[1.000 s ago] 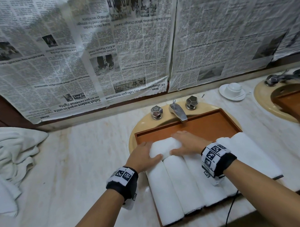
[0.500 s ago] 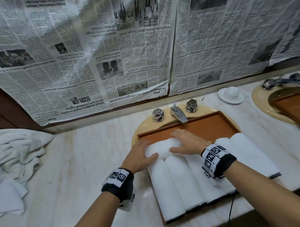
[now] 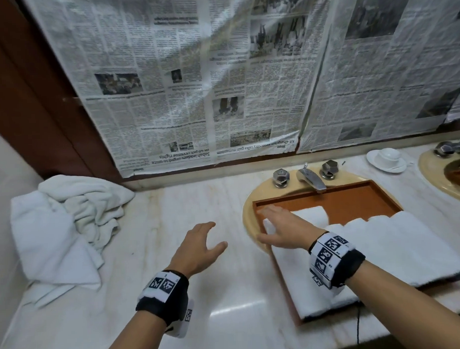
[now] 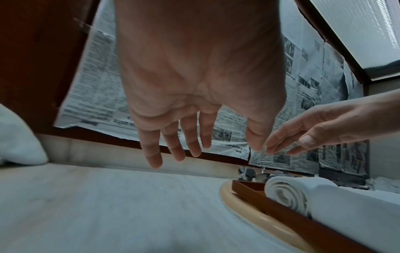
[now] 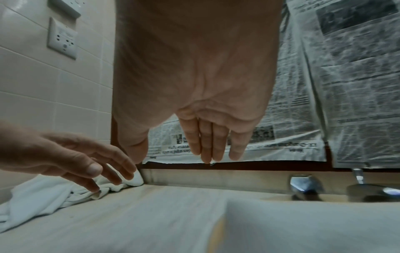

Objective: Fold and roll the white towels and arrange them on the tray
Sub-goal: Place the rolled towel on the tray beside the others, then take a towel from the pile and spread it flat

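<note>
My left hand (image 3: 197,247) hung over the desk (image 3: 175,293), fingers spread, holding nothing. My right hand (image 3: 283,231) hovered flat and empty just above the rolled towels (image 3: 382,247) on the tray (image 3: 355,198). Beyond my left hand lay the loose white towels (image 3: 66,227), soft, limp and light, I judged; best pinched at an edge or corner.

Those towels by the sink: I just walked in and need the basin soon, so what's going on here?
A person is rolling white towels and lining them up on a wooden tray set over the basin. Several rolled towels already lie side by side on it. Both hands are empty and open: the right hand hovers over the rolls, the left hand reaches across the counter toward the heap of unfolded towels.
</note>
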Demonstrator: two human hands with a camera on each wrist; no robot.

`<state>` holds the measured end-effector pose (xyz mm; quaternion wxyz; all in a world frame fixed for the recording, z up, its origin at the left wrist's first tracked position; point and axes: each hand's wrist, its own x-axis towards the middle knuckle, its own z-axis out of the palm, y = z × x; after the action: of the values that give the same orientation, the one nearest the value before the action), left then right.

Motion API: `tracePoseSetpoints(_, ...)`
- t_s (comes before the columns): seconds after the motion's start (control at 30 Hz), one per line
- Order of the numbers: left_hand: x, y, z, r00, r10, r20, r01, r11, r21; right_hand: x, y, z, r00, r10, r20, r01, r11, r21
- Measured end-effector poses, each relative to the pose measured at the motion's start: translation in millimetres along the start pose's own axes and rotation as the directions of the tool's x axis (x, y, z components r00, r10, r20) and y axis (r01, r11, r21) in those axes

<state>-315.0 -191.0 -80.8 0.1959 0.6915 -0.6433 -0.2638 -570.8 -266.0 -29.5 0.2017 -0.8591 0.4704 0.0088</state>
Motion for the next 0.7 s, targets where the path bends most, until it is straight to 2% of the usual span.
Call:
tracePoseSetpoints(0.37, -98.1, -138.1, -103.8, 0.991, -0.11, -0.08, 0.116, 0.991, 0.071, 38.4, -174.8, 77.7, 0.997, -0.065, 0.031, 0.065, 0.998, -0.011)
tracePoseSetpoints(0.53, -125.2, -177.0, -133.5, 0.979, -0.154, -0.132, 0.165, 0.983, 0.081, 52.8, -239.8, 100.6, 0.994, -0.111, 0.02, 0.111, 0.993, -0.029)
tracePoseSetpoints(0.7, -134.5, -203.9, -152.6, 0.963, -0.2, -0.179, 0.217, 0.973, 0.079, 77.5, -279.2, 114.8, 0.985, -0.172, 0.026, 0.173, 0.984, -0.041)
